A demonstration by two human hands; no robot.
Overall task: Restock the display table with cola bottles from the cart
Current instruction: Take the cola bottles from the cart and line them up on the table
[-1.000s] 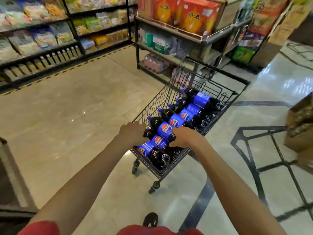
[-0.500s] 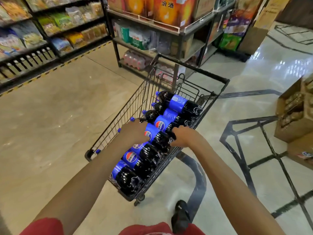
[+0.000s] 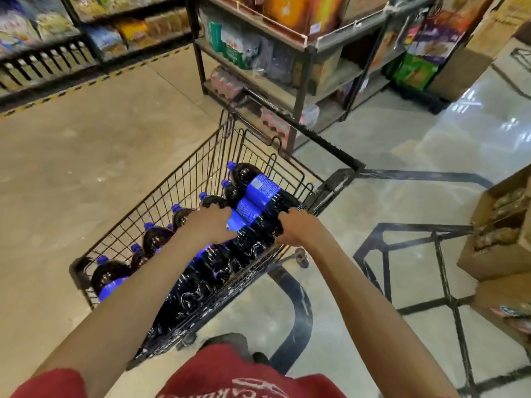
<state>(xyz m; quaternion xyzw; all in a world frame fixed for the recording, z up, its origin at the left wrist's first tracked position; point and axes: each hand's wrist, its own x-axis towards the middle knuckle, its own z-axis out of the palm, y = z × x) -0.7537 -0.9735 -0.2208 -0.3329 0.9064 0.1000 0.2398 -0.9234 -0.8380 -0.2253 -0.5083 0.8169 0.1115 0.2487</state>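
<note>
A black wire cart stands on the floor right in front of me. Several cola bottles, dark with blue labels and blue caps, lie side by side across it. My left hand is curled over the label end of one cola bottle in the middle of the row. At that bottle's base, by the cart's right rim, my right hand grips it. My forearms hide the bottles nearer to me. No display table shows in the head view.
A metal rack with boxes and packs stands just beyond the cart's handle. Open cardboard boxes sit on the floor at the right. Snack shelves line the far left. My foot is beside the cart's near corner.
The cart has come closer and swung, so its length now runs from lower left to upper right. Both hands have stayed on the same bottle.
</note>
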